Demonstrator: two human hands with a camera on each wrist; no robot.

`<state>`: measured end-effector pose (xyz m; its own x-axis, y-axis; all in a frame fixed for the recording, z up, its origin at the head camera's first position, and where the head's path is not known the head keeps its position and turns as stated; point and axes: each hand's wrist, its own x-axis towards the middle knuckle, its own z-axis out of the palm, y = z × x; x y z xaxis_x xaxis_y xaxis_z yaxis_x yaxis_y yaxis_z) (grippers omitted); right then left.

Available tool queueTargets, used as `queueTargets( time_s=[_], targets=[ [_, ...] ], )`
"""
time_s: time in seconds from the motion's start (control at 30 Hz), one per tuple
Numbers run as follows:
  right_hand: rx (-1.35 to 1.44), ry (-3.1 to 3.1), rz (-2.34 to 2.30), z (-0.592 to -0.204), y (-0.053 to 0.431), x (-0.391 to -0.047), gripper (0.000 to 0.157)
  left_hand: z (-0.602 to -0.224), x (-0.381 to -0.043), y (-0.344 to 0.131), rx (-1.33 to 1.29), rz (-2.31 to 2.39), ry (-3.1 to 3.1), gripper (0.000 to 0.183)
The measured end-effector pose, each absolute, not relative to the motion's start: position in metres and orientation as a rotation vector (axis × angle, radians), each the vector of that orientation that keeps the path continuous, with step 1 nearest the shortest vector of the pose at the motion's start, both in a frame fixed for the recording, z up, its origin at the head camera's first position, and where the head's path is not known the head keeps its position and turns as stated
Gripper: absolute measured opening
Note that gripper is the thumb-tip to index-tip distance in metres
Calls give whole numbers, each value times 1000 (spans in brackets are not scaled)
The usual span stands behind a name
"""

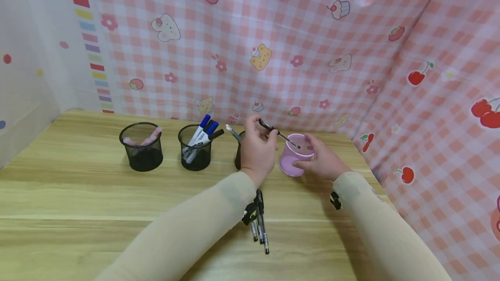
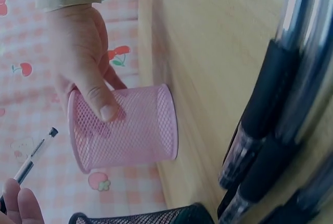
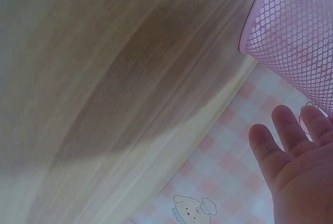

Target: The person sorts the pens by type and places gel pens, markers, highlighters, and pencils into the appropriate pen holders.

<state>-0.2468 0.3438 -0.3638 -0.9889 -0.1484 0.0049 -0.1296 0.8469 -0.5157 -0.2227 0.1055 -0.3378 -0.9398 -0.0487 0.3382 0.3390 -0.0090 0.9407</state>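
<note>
My left hand [image 1: 262, 130] pinches a black pen [image 1: 279, 134] and holds it slanted, tip over the mouth of a pink mesh cup [image 1: 294, 158]. The right hand [image 1: 312, 159] grips that cup at the back right of the table. In the left wrist view the right hand's thumb [image 2: 102, 104] presses on the pink mesh cup [image 2: 127, 130], and the pen [image 2: 35, 154] points toward its rim. The right wrist view has the cup [image 3: 299, 37] at the top right, beside the right hand's fingers [image 3: 291, 141].
Three black mesh cups stand in a row: one with pink sticks [image 1: 142, 147], one with blue-capped markers [image 1: 195, 147], one [image 1: 238, 156] mostly hidden behind my left hand. Several black pens [image 1: 259, 220] lie on the wooden table [image 1: 78, 194] under my left forearm. Pink checked cloth walls the back and right.
</note>
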Motion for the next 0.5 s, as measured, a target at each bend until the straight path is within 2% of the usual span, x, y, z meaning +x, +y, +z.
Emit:
queueTargets(
  time_s=[0.5],
  targets=[
    [-227, 2980, -838, -365, 344, -248, 110, -345, -222, 117, -263, -1802, -2177, 43]
  ],
)
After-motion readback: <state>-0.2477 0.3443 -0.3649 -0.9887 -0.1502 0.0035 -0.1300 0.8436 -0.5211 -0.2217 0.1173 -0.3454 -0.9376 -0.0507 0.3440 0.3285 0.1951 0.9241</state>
